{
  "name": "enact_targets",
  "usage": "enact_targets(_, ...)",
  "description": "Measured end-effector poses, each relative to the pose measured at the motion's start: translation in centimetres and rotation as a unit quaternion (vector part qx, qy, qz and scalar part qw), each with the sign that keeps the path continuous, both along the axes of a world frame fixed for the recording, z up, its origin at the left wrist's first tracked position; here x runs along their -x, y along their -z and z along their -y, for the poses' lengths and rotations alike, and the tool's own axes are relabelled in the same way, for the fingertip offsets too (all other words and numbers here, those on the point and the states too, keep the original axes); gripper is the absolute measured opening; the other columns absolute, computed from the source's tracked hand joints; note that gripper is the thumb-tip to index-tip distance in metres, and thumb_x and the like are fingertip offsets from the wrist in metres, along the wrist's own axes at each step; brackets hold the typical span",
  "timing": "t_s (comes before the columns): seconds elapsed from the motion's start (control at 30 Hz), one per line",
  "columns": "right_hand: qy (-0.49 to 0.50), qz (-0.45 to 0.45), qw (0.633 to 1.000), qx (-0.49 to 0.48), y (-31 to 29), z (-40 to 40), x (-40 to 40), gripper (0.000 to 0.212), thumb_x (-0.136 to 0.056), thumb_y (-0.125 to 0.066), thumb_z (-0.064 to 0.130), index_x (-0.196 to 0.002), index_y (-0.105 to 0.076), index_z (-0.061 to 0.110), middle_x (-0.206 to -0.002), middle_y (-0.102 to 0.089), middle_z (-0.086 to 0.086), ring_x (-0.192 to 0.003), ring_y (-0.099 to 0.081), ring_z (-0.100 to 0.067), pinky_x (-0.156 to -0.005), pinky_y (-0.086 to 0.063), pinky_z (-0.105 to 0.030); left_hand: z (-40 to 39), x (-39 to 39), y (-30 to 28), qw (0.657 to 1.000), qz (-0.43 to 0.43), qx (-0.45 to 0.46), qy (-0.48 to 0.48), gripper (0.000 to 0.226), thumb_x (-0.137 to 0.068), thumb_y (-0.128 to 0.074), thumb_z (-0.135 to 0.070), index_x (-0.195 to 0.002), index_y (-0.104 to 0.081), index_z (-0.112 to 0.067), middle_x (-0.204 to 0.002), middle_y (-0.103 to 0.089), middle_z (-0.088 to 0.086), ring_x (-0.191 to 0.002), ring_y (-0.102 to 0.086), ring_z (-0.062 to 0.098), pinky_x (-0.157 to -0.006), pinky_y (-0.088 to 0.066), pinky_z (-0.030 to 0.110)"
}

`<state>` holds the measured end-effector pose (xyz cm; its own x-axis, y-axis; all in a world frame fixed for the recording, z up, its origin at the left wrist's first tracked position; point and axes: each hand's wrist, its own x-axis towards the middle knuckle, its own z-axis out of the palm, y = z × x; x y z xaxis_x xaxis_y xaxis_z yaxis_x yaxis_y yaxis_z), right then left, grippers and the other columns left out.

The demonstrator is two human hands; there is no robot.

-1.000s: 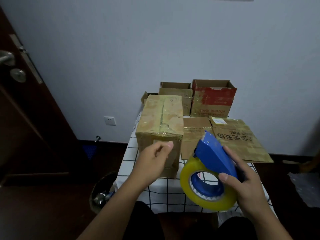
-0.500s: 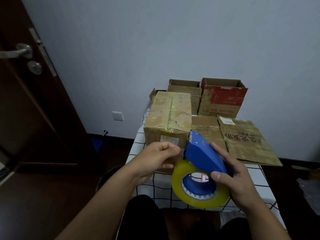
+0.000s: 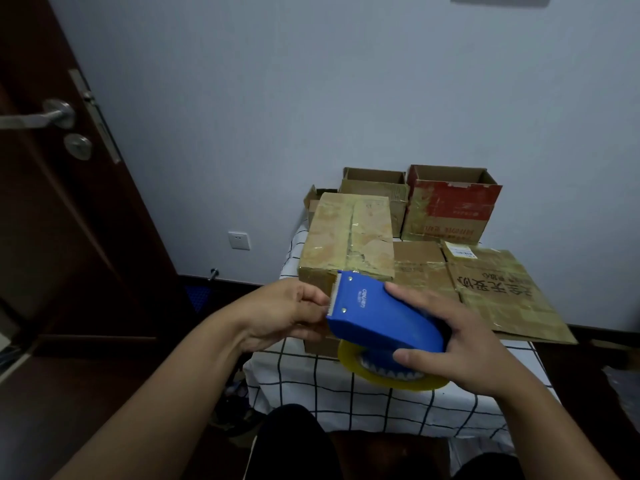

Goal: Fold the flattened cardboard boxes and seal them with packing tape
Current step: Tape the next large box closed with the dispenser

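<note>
A blue tape dispenser point(image 3: 377, 317) with a yellowish roll of packing tape point(image 3: 391, 374) is gripped in my right hand point(image 3: 460, 344), held over the near edge of the table. My left hand point(image 3: 287, 311) pinches at the dispenser's toothed cutter end, fingers closed there; whether it holds the tape's end I cannot tell. Just behind the hands stands a folded brown box point(image 3: 349, 237) with tape along its top seam. Flattened cardboard boxes point(image 3: 498, 292) lie to its right.
The table wears a white cloth with a black grid point(image 3: 346, 396). Two open boxes, one brown point(image 3: 374, 188) and one red-printed point(image 3: 450, 206), stand at the back against the wall. A dark door point(image 3: 62, 188) stands open on the left. My knees are below the table's edge.
My left hand has moved from the box's front to the dispenser's cutter end. My right hand has tipped the dispenser flatter, blue top facing up. The view shifted left.
</note>
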<state>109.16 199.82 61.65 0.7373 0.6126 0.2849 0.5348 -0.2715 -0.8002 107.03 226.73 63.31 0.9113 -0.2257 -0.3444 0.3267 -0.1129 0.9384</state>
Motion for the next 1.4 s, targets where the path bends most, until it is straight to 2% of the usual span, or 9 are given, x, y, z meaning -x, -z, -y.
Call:
enact_targets(0.13,0.004,0.061,0.996,0.061,0.0,-0.6,-0.6,0.072,-0.07,-0.071,0.06,-0.135,-0.041,0.064,-0.109,-0.059,0.008,-0.101,-0.055,-0.011,-0.081,-0.044,-0.019,-0.4,-0.2,0.0,0.998,0.011,0.006,-0.055,0.019,-0.089,-0.052,0.015,-0.084,-0.058,-0.002,-0.08,-0.07,0.014,-0.075,-0.071,0.019,-0.067,-0.058,0.027)
enact_targets(0.27,-0.003,0.057,0.993,0.102,-0.5,-0.4,-1.4,0.072,-0.069,-0.069,0.063,-0.133,-0.039,0.067,-0.114,-0.057,0.02,-0.105,-0.055,-0.005,-0.085,-0.043,-0.016,-1.0,-1.0,-0.2,0.997,0.026,-0.042,-0.066,0.019,-0.091,-0.053,0.013,-0.081,-0.057,-0.003,-0.072,-0.066,0.011,-0.066,-0.069,0.016,-0.061,-0.056,0.022)
enact_targets(0.33,-0.001,0.058,0.989,0.133,-1.2,0.7,-1.8,0.072,-0.067,-0.068,0.066,-0.132,-0.039,0.069,-0.118,-0.057,0.024,-0.109,-0.055,-0.002,-0.09,-0.045,-0.02,-2.1,-1.6,-0.6,0.993,0.027,-0.051,-0.098,0.017,-0.091,-0.055,0.011,-0.08,-0.057,-0.002,-0.071,-0.062,0.01,-0.063,-0.067,0.015,-0.058,-0.055,0.019)
enact_targets(0.47,0.002,0.037,0.984,0.177,-3.1,3.8,-3.2,0.068,-0.068,-0.077,0.062,-0.127,-0.044,0.07,-0.12,-0.055,0.035,-0.109,-0.057,0.002,-0.094,-0.049,-0.028,-4.2,-2.4,-1.2,0.986,0.032,-0.059,-0.152,0.018,-0.092,-0.055,0.011,-0.079,-0.058,-0.001,-0.072,-0.058,0.01,-0.062,-0.064,0.015,-0.055,-0.054,0.017)
enact_targets(0.63,0.004,0.044,0.976,0.215,-5.7,4.1,-5.2,0.067,-0.075,-0.082,0.044,-0.124,-0.046,0.071,-0.111,-0.051,0.042,-0.103,-0.054,0.007,-0.081,-0.047,-0.02,-3.3,-3.5,-1.2,0.973,0.072,-0.089,-0.203,0.014,-0.092,-0.059,0.006,-0.081,-0.061,-0.002,-0.066,-0.06,0.007,-0.053,-0.063,0.007,-0.053,-0.053,0.015)
enact_targets(0.8,0.0,0.034,0.971,0.238,-8.6,3.6,-7.0,0.062,-0.074,-0.08,0.045,-0.122,-0.049,0.071,-0.118,-0.057,0.025,-0.1,-0.058,-0.001,-0.089,-0.051,-0.027,-2.9,-4.3,-1.5,0.961,0.094,-0.073,-0.248,0.012,-0.09,-0.065,0.0,-0.096,-0.06,-0.008,-0.073,-0.063,0.006,-0.054,-0.064,0.009,-0.054,-0.055,0.019)
enact_targets(0.97,-0.012,0.028,0.956,0.291,-9.8,2.7,-8.4,0.058,-0.076,-0.078,0.047,-0.121,-0.049,0.07,-0.121,-0.056,0.021,-0.103,-0.058,-0.008,-0.094,-0.05,-0.036,-2.8,-5.2,-1.2,0.961,0.061,-0.078,-0.257,0.005,-0.095,-0.059,-0.002,-0.095,-0.062,-0.006,-0.08,-0.065,0.01,-0.056,-0.067,0.011,-0.053,-0.055,0.021)
enact_targets(1.13,-0.01,0.025,0.943,0.331,-9.9,1.7,-8.9,0.059,-0.079,-0.076,0.044,-0.129,-0.049,0.062,-0.119,-0.052,0.025,-0.1,-0.056,-0.005,-0.086,-0.047,-0.022,-2.6,-5.8,-0.5,0.952,0.069,-0.139,-0.265,0.005,-0.094,-0.06,-0.001,-0.098,-0.061,-0.004,-0.081,-0.067,0.013,-0.057,-0.066,0.013,-0.054,-0.055,0.022)
enact_targets(1.4,-0.013,0.042,0.929,0.369,-10.0,0.6,-9.5,0.061,-0.08,-0.074,0.048,-0.133,-0.047,0.06,-0.106,-0.047,0.033,-0.094,-0.053,-0.002,-0.076,-0.039,-0.018,-2.6,-6.6,0.1,0.938,0.076,-0.213,-0.263,0.004,-0.094,-0.062,-0.005,-0.098,-0.061,-0.003,-0.075,-0.065,0.014,-0.057,-0.061,0.017,-0.06,-0.057,0.026)
